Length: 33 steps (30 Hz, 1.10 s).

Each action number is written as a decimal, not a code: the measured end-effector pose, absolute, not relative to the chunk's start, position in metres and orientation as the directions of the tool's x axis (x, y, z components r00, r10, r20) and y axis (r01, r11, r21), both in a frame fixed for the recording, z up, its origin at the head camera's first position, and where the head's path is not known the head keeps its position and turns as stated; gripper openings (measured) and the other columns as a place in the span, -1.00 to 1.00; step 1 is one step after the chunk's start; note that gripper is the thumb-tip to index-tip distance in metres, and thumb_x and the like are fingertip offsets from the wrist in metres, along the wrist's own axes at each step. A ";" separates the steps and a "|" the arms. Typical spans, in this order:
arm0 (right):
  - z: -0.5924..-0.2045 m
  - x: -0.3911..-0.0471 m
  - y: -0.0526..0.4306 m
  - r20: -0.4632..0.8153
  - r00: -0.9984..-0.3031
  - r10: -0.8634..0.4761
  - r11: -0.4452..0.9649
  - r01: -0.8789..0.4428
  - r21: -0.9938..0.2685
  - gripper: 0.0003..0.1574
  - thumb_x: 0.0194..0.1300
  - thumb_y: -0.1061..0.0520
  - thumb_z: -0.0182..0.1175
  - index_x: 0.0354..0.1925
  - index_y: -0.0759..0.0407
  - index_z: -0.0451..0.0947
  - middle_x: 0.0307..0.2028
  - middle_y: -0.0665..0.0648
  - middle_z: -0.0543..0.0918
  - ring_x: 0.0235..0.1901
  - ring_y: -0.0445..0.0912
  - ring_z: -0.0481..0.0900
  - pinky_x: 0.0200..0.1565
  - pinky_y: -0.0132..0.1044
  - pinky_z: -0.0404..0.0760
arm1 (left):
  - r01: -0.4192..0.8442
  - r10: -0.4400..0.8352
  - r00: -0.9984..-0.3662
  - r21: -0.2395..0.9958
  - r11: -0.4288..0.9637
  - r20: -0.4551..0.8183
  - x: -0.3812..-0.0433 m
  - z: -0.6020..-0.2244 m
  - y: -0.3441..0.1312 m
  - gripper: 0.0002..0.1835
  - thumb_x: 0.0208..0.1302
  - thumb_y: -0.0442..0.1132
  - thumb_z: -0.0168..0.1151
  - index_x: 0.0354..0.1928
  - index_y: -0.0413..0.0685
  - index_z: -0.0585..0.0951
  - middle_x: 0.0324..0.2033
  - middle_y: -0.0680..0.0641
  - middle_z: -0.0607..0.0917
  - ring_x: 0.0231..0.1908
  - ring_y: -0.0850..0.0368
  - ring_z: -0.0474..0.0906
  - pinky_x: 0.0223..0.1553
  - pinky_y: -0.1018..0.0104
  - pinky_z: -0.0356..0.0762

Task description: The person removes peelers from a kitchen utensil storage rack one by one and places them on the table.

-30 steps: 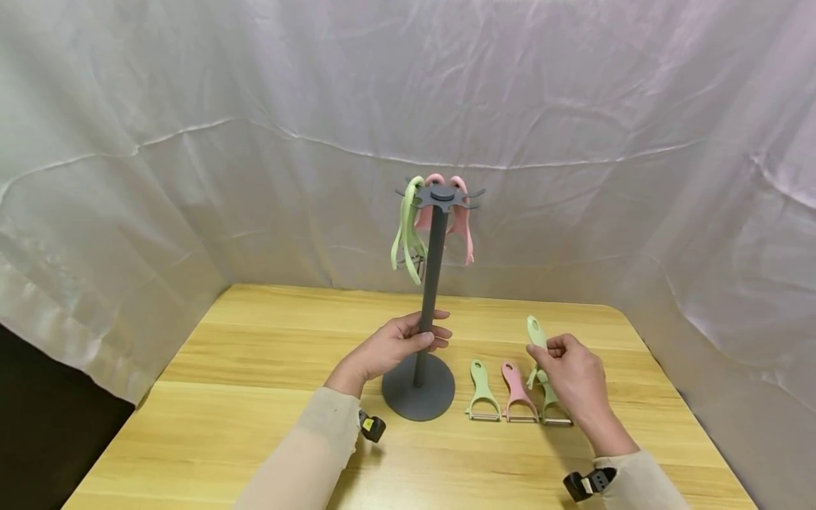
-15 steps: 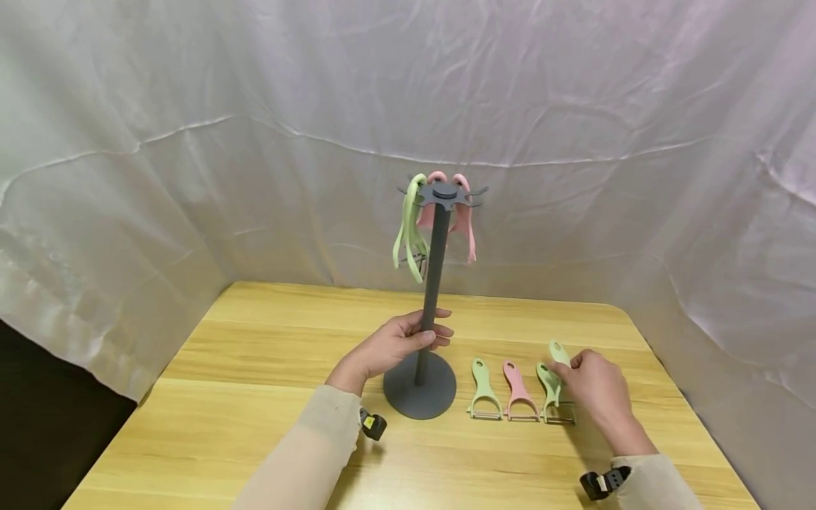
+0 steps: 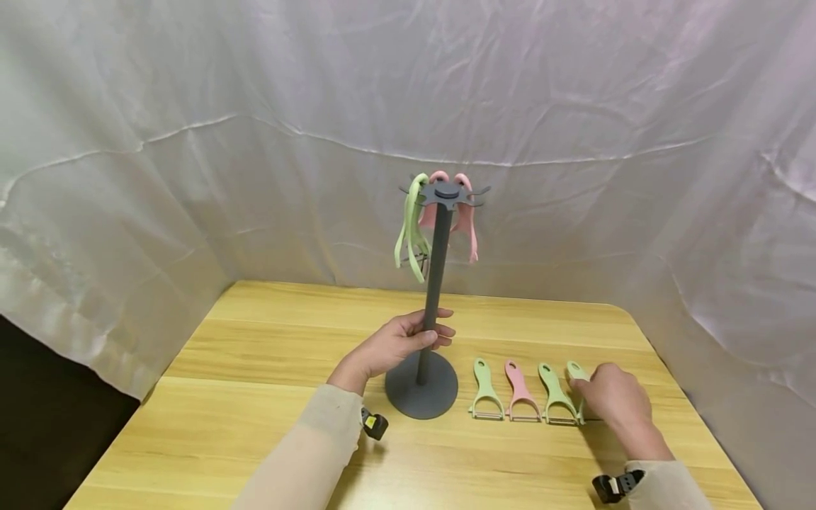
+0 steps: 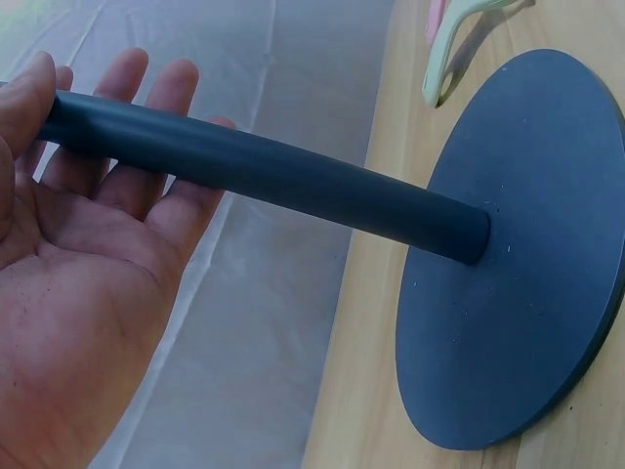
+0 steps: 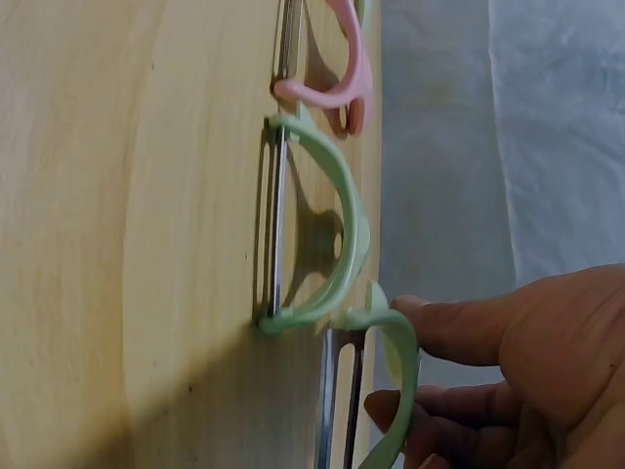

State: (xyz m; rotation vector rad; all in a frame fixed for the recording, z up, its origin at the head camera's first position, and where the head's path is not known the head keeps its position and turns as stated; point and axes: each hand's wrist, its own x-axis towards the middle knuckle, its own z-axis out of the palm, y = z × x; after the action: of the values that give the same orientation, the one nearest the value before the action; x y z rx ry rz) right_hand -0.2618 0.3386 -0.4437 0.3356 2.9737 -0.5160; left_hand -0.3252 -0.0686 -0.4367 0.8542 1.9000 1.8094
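Note:
My left hand [image 3: 400,346] holds the pole [image 4: 244,161] of a dark grey hook stand, thumb on one side and fingers behind. The stand's round base [image 3: 421,397] rests on the table. From its top hooks [image 3: 446,191] hang a green peeler [image 3: 411,227] and two pink peelers [image 3: 467,225]. At the right, my right hand [image 3: 617,397] pinches the handle of a green peeler [image 5: 398,352] at the end of a row; the hand partly hides it. Beside it lie another green peeler [image 3: 553,389], a pink peeler [image 3: 519,389] and a further green peeler [image 3: 484,386].
The wooden table [image 3: 268,425] ends at the back against a pale grey curtain [image 3: 319,212], which also runs along both sides. A dark area [image 3: 51,404] shows beyond the table's left edge.
My right hand has moved right and down with the green peeler, from above the row to its right end at the table. My left hand has kept its hold on the pole.

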 end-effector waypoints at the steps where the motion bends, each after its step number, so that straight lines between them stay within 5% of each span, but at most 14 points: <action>1: -0.444 -0.261 0.340 -0.146 -0.969 0.200 0.918 0.237 -0.316 -0.45 0.45 -0.23 0.24 -0.44 0.17 0.53 -0.46 0.18 0.62 -0.46 0.06 0.51 -0.49 -0.10 0.45 | 0.166 0.656 -0.743 0.986 -0.012 0.133 -0.325 -0.437 -0.069 -0.50 0.64 -0.22 0.12 0.54 0.07 0.43 0.27 -0.20 0.68 0.31 -0.07 0.63 0.37 0.10 0.54; 8: -0.446 -0.260 0.343 -0.143 -0.965 0.220 0.918 0.254 -0.305 -0.42 0.48 -0.20 0.23 -0.56 0.10 0.41 -0.57 0.14 0.49 -0.51 0.04 0.47 -0.51 -0.12 0.42 | 0.162 0.655 -0.744 0.987 -0.016 0.133 -0.325 -0.436 -0.069 -0.50 0.64 -0.23 0.11 0.53 0.07 0.43 0.27 -0.20 0.68 0.31 -0.08 0.63 0.42 -0.10 0.46; 14: -0.451 -0.260 0.344 -0.135 -0.963 0.232 0.915 0.263 -0.307 -0.39 0.47 -0.19 0.26 -0.61 0.08 0.35 -0.64 0.07 0.37 -0.58 -0.03 0.38 -0.55 -0.18 0.37 | 0.154 0.654 -0.746 0.988 -0.013 0.125 -0.324 -0.434 -0.069 -0.51 0.65 -0.23 0.10 0.54 0.08 0.43 0.30 -0.25 0.66 0.32 -0.07 0.62 0.40 0.06 0.51; 23: -0.461 -0.263 0.351 -0.149 -0.962 0.229 0.918 0.264 -0.297 -0.43 0.45 -0.23 0.28 -0.46 0.18 0.47 -0.46 0.24 0.60 -0.46 0.08 0.50 -0.50 -0.08 0.47 | 0.151 0.657 -0.743 0.988 -0.019 0.126 -0.324 -0.436 -0.069 -0.50 0.64 -0.22 0.11 0.54 0.08 0.43 0.32 -0.32 0.62 0.33 -0.07 0.61 0.40 0.11 0.50; 33: -0.464 -0.266 0.354 -0.158 -0.958 0.238 0.916 0.275 -0.292 -0.42 0.44 -0.23 0.28 -0.43 0.23 0.51 -0.44 0.26 0.62 -0.45 0.10 0.53 -0.49 -0.06 0.50 | 0.155 0.653 -0.747 0.988 -0.008 0.122 -0.323 -0.435 -0.069 -0.50 0.64 -0.20 0.12 0.54 0.12 0.43 0.31 -0.27 0.64 0.33 -0.05 0.61 0.41 0.10 0.50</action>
State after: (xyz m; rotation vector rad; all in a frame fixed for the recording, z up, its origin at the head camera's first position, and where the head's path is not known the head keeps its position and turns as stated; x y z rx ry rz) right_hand -0.2662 0.3539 -0.4643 0.3972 2.9574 -0.4761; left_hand -0.3230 -0.0689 -0.4349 0.8368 1.9005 1.8071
